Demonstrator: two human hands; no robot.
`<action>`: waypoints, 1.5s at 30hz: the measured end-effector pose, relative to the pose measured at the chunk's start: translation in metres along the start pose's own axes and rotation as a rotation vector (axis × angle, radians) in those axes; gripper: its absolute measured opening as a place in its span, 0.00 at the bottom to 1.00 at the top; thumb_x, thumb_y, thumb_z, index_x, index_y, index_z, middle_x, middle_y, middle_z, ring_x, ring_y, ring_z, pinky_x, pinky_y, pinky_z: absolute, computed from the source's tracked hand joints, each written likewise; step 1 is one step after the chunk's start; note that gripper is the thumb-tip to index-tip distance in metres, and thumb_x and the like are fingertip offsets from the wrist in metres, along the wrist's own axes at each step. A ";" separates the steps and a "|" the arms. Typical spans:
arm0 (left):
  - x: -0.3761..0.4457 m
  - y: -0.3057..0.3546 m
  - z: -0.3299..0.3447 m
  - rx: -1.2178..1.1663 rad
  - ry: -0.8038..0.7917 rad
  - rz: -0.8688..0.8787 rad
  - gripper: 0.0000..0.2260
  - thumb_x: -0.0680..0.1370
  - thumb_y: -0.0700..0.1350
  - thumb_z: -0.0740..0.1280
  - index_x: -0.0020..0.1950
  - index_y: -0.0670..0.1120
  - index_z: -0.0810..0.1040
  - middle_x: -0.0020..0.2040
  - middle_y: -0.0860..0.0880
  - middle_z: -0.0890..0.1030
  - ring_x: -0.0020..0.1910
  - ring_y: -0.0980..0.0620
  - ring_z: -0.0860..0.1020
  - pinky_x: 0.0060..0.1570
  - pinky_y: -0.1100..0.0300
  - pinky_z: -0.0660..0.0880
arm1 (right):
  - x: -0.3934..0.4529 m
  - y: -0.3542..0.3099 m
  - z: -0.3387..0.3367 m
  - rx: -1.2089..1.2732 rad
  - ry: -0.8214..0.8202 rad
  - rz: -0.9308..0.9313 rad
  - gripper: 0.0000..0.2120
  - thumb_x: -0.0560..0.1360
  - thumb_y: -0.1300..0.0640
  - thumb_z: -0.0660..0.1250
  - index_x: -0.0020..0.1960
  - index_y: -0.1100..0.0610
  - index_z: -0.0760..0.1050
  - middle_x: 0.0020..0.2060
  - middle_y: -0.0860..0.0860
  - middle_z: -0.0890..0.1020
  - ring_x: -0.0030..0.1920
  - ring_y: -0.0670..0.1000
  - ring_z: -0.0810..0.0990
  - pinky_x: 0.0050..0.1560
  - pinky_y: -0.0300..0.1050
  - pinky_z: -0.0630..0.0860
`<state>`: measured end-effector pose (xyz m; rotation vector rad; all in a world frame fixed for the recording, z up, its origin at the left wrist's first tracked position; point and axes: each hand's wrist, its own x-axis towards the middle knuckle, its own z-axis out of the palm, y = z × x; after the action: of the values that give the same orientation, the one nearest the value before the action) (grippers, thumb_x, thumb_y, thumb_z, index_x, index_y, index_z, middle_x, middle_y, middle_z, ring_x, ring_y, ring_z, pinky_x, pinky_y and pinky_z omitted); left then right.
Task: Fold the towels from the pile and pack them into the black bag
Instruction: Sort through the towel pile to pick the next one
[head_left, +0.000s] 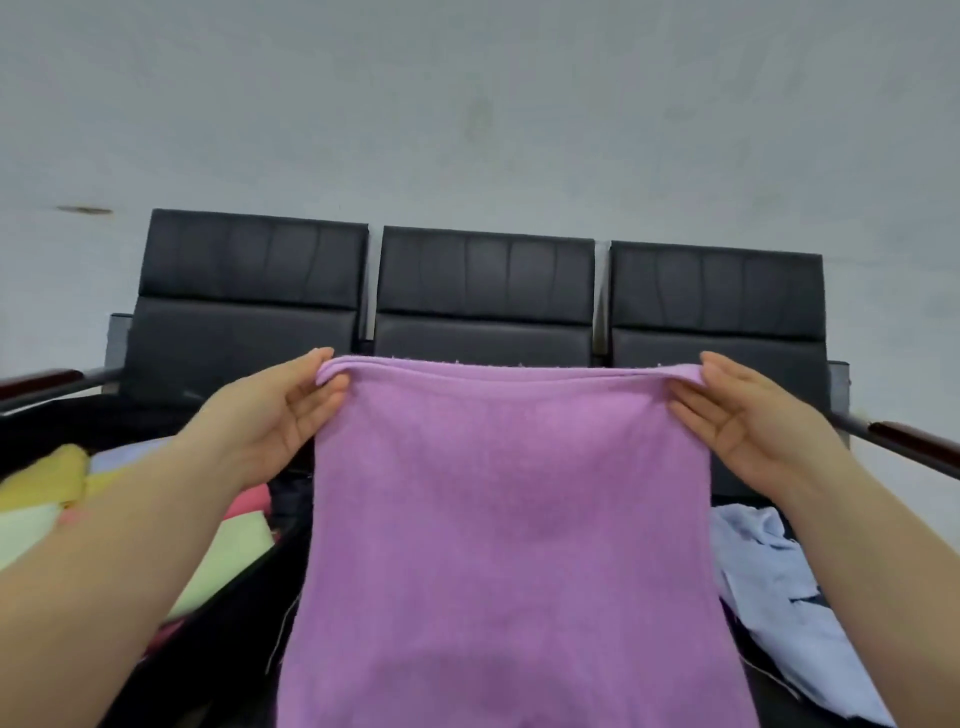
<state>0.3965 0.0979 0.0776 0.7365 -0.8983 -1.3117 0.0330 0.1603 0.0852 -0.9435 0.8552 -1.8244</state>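
A purple towel (498, 519) is held up in the air in front of a row of black chairs (483, 291). Its upper edge is already doubled, so the folding step appears to be in hand. The left upper corner is pinched by the left hand (283, 410), with the thumb on the near side and the fingers behind the cloth. The right upper corner is pinched in the same way by the right hand (743, 415). The towel hangs straight down between the two hands and goes out of view at the bottom.

For the next move, the two corners probably must be brought together, or the towel laid down, so that another fold can be made evenly.

At the lower left, a black bag (234, 613) is seen, and folded towels (228, 551) in yellow, pale green and pink are lying in it. At the lower right, a light blue cloth (779, 587) is lying unfolded; it is judged to belong to the pile.
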 end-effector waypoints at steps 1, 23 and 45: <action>0.001 -0.001 0.001 -0.014 0.000 0.023 0.05 0.80 0.42 0.63 0.47 0.44 0.78 0.32 0.52 0.83 0.30 0.59 0.81 0.31 0.69 0.77 | 0.001 0.000 0.000 0.024 -0.009 -0.033 0.16 0.69 0.64 0.70 0.56 0.57 0.75 0.39 0.52 0.86 0.43 0.49 0.85 0.41 0.41 0.82; -0.020 0.055 0.031 -0.073 -0.086 0.090 0.09 0.70 0.50 0.68 0.34 0.47 0.84 0.29 0.54 0.81 0.28 0.61 0.80 0.28 0.71 0.75 | -0.018 -0.050 0.020 0.027 0.127 -0.129 0.06 0.76 0.54 0.67 0.46 0.56 0.76 0.29 0.46 0.83 0.33 0.42 0.83 0.31 0.31 0.77; 0.091 -0.181 -0.045 0.145 0.142 -0.192 0.08 0.82 0.48 0.59 0.46 0.50 0.75 0.33 0.55 0.83 0.45 0.55 0.79 0.45 0.53 0.75 | 0.075 0.172 -0.096 -0.210 0.286 0.251 0.08 0.81 0.63 0.56 0.54 0.53 0.71 0.49 0.52 0.77 0.47 0.53 0.79 0.55 0.55 0.74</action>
<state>0.3509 -0.0179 -0.0892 1.0373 -0.8293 -1.3529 -0.0068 0.0444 -0.0859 -0.6731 1.3027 -1.6950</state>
